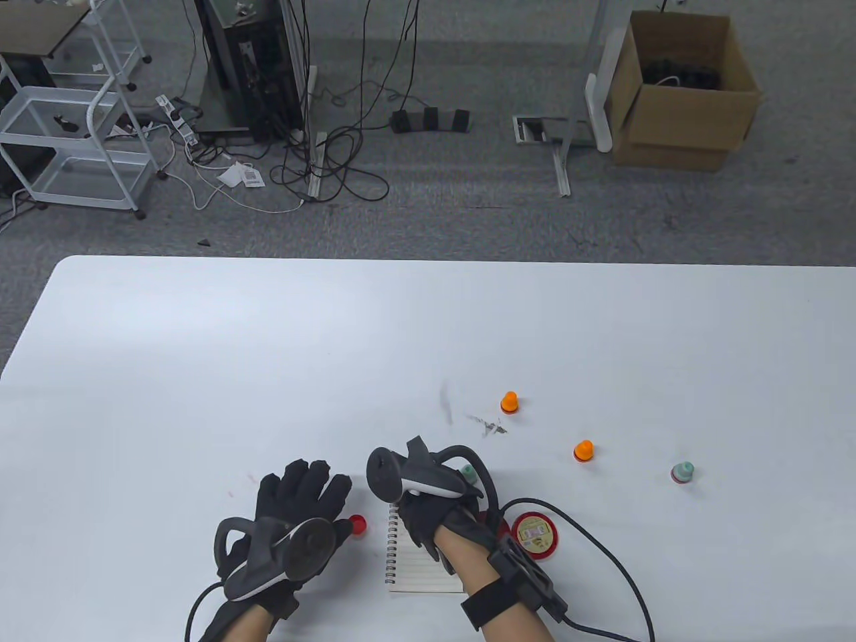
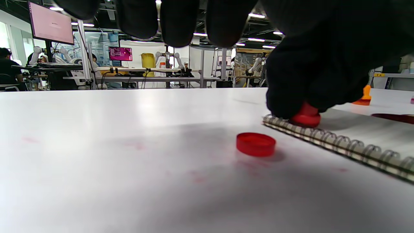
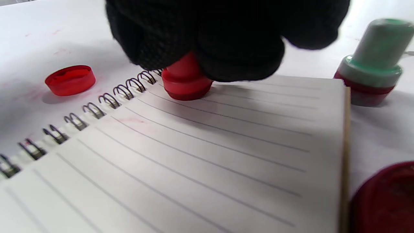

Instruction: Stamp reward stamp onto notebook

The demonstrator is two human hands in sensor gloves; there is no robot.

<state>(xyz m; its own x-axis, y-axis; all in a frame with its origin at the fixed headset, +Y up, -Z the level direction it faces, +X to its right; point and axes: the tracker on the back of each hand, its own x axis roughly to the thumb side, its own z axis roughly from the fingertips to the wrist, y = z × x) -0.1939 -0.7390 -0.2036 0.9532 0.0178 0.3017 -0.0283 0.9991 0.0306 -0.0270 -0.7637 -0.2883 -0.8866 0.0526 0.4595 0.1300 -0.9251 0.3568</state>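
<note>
A spiral-bound lined notebook (image 1: pixel 418 568) (image 3: pixel 226 155) (image 2: pixel 362 136) lies open near the table's front edge. My right hand (image 1: pixel 428 515) (image 3: pixel 207 42) grips a red stamp (image 3: pixel 186 81) (image 2: pixel 305 117) and holds its base down on the page's top corner beside the spiral. The stamp's red cap (image 1: pixel 358 525) (image 2: pixel 255 144) (image 3: pixel 70 80) lies on the table left of the notebook. My left hand (image 1: pixel 301 508) rests flat on the table left of the cap, fingers spread and holding nothing.
A green-topped stamp (image 1: pixel 469 474) (image 3: pixel 372 64) stands right beyond the notebook. A round red lid or ink pad (image 1: pixel 536 533) lies to its right. Two orange stamps (image 1: pixel 509 402) (image 1: pixel 583 451) and another green one (image 1: pixel 682 472) stand farther right. Cables trail off the front edge.
</note>
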